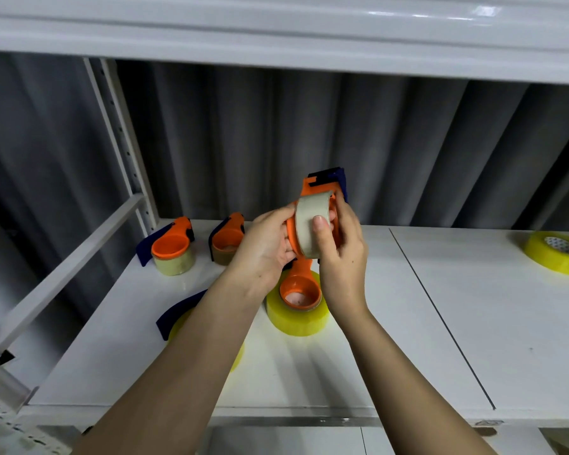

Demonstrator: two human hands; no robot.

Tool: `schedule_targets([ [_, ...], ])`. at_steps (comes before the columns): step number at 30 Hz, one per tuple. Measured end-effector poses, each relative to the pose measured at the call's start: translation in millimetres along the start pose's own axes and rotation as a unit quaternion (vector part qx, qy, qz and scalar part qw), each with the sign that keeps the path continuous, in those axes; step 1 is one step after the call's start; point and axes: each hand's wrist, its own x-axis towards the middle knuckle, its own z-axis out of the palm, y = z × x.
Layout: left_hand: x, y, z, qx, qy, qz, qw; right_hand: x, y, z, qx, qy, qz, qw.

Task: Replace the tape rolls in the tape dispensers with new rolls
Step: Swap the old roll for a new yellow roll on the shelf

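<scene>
Your left hand (266, 239) and your right hand (337, 254) are both curled around one orange tape dispenser (319, 188), held up in the air above the shelf (440, 323). Your right thumb presses on the pale tape roll (309, 224) sitting on it.

The roll could pop off and fall if you pull too hard, because nothing is under it but your fingers. The dispenser could hit the fat yellow roll (298, 315) just below, which has another orange dispenser (301, 287) in it. The blue end may have a sharp cutter, so your fingers could get hurt if they slide up there.

The pale roll looks thin and nearly used up.

Farther back, two more dispensers (173, 243) stand on the shelf. A spare yellow roll (554, 252) lies far off to your right.
</scene>
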Motion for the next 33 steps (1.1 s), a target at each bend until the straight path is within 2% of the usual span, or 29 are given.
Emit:
schedule_targets([
  [4,1,-7,8,0.002,0.022,-0.002,1.0,-2,3,2,0.044,0.027,0.029,0.998],
  [7,2,-10,9,-0.01,0.025,-0.002,1.0,-1,1,2,0.037,0.03,0.035,0.998],
  [11,3,-10,4,-0.026,0.039,-0.017,0.999,-4,2,0,-0.005,-0.003,0.027,1.0],
  [16,2,-11,4,-0.043,0.037,-0.035,0.998,-4,4,0,-0.009,0.017,0.009,1.0],
  [27,3,-15,6,-0.021,0.035,-0.016,0.999,-5,6,2,0.06,0.059,0.029,0.996],
  [29,2,-15,4,-0.025,0.036,-0.013,0.999,-5,6,2,0.044,0.037,0.034,0.998],
  [33,4,-14,-9,0.008,0.028,0.01,1.0,2,4,-6,0.041,-0.096,0.057,0.993],
])
